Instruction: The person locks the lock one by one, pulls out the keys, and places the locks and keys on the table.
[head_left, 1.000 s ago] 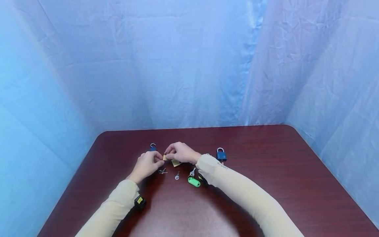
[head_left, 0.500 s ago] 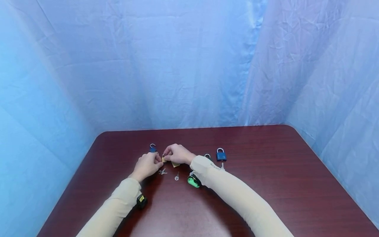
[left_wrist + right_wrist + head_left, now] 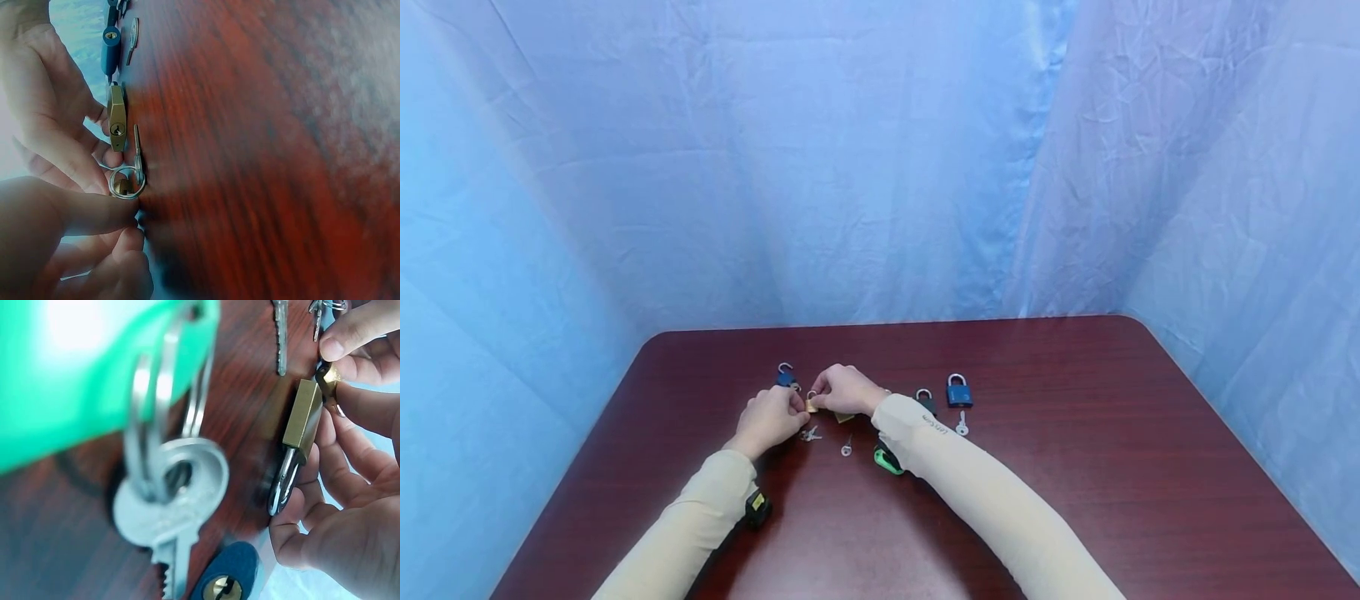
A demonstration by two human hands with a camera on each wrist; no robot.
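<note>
Head view: left hand (image 3: 769,419) and right hand (image 3: 844,389) pinch a brass padlock (image 3: 812,404), mostly hidden.

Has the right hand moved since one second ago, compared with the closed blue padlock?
Yes. The right hand shifted left and slightly farther up the table, away from the closed blue padlock, which stayed put.

A brass-gold padlock (image 3: 302,420) with a silver shackle lies on a dark reddish-brown, wood-grained bench (image 3: 1075,467). To its right lie a black padlock (image 3: 926,402) and a blue padlock (image 3: 958,392); another blue padlock (image 3: 786,377) lies at far left. A bright green key tag (image 3: 885,460) carries silver keys. Both sleeves (image 3: 1000,508) are beige. Pale blue crinkled sheeting (image 3: 880,158) hangs behind.
</note>
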